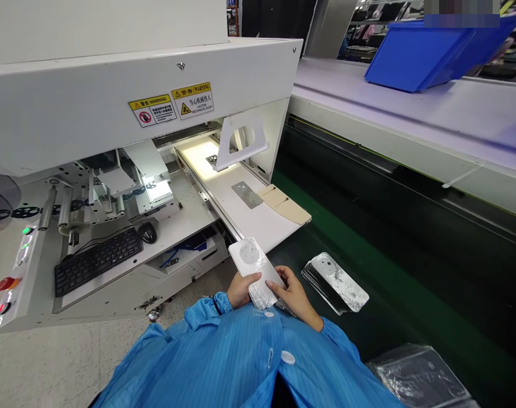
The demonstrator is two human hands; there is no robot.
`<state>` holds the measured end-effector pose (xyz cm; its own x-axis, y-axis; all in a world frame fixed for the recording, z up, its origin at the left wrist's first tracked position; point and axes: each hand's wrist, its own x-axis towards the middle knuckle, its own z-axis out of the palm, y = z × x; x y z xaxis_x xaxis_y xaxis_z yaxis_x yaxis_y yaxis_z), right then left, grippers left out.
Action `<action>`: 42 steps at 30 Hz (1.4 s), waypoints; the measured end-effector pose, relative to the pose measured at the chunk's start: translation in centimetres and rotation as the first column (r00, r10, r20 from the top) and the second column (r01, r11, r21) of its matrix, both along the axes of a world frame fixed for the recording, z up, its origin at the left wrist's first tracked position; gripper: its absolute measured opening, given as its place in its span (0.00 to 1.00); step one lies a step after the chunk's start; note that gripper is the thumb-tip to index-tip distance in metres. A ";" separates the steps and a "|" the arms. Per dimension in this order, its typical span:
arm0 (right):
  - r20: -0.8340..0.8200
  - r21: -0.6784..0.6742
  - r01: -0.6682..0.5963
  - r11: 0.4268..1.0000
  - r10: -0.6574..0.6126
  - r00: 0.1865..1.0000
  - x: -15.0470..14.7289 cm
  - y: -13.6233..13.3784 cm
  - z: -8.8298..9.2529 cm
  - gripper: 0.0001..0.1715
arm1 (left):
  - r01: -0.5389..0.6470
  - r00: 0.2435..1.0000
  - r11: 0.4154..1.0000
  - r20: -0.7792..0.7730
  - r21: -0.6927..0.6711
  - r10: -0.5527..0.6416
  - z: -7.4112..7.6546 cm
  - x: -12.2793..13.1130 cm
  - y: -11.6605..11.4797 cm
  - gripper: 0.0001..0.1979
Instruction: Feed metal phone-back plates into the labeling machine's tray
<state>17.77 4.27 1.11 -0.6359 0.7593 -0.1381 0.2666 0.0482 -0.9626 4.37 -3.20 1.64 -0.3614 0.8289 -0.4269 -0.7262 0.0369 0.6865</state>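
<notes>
Close to my body, a silvery phone back cover (264,272) with a round camera area at its upper end is held between both hands. My left hand (241,288) grips its left edge, thumb on the face. From the right side my right hand (292,292) holds it, thumb also on the face; the fingers underneath are hidden. A stack of similar phone back covers (346,289) lies on the dark green conveyor to the right. Ahead, a white sliding plate (261,224) carries a grey cover-shaped inset (246,194) and a beige block (285,205).
The white machine (113,107) with warning labels overhangs the plate. A keyboard (98,260) and mouse (147,232) sit at left, near a red stop button (7,283). A blue bin (419,56) stands on the shelf; clear plastic bags (419,377) lie lower right.
</notes>
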 end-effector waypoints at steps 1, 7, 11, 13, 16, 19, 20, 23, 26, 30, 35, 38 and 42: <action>0.019 0.004 -0.007 1.000 0.007 1.000 0.0 0.0 0.1 0.23 | 0.000 1.000 1.000 0.000 -0.005 0.000 0.0 0.0 0.0 0.32; 0.090 0.053 0.021 0.998 -0.026 0.996 0.3 -0.1 0.4 0.21 | 0.006 1.000 1.000 0.016 -0.028 -0.006 0.3 0.1 -0.1 0.34; 0.088 0.099 0.085 0.991 -0.094 0.992 0.6 0.3 -0.1 0.21 | -0.005 0.998 1.000 0.064 -0.030 0.007 0.6 0.1 -0.1 0.36; 0.080 0.143 0.117 0.983 -0.130 0.988 0.7 0.5 -0.4 0.23 | -0.018 0.997 1.000 0.075 -0.026 0.020 0.6 0.1 -0.1 0.37; 0.060 0.367 0.150 0.918 -0.184 0.981 0.8 0.6 -0.5 0.27 | -0.025 0.998 1.000 0.063 -0.018 0.026 0.3 0.1 0.0 0.37; 0.066 0.630 0.050 0.775 -0.117 0.991 0.6 0.4 -0.2 0.24 | -0.027 0.999 1.000 0.039 -0.001 0.027 -0.3 0.2 0.1 0.35; 0.082 0.675 -0.004 0.738 -0.069 0.994 0.5 0.3 -0.1 0.24 | -0.023 0.999 1.000 0.030 0.010 0.023 -0.5 0.2 0.2 0.35; 0.154 0.699 -0.131 0.703 0.032 0.988 0.3 0.0 -0.1 0.32 | 0.009 1.000 0.999 0.001 0.045 -0.009 -1.1 0.3 0.2 0.34; 0.193 0.661 -0.150 0.735 0.027 0.981 0.2 -0.1 -0.4 0.33 | 0.025 1.000 0.997 -0.018 0.071 -0.024 -1.5 0.3 0.3 0.34; 0.167 0.607 -0.108 0.787 0.007 0.986 0.3 0.1 -1.0 0.30 | 0.002 1.000 0.998 -0.013 0.061 -0.001 -1.3 0.3 0.5 0.34; 0.146 0.581 -0.033 0.813 -0.064 0.987 0.5 1.5 -1.5 0.27 | -0.012 1.000 1.000 0.021 0.003 0.012 -0.9 -0.1 0.3 0.32; 0.189 0.636 -0.008 0.771 -0.145 0.971 0.3 3.5 -2.1 0.26 | 0.039 0.999 0.999 0.038 0.003 -0.040 -0.7 -0.5 0.1 0.29; 0.323 0.704 -0.090 0.705 -0.205 0.924 -1.2 6.8 -2.3 0.25 | 0.049 0.998 0.999 0.045 0.013 -0.049 -0.5 -1.0 -0.2 0.28</action>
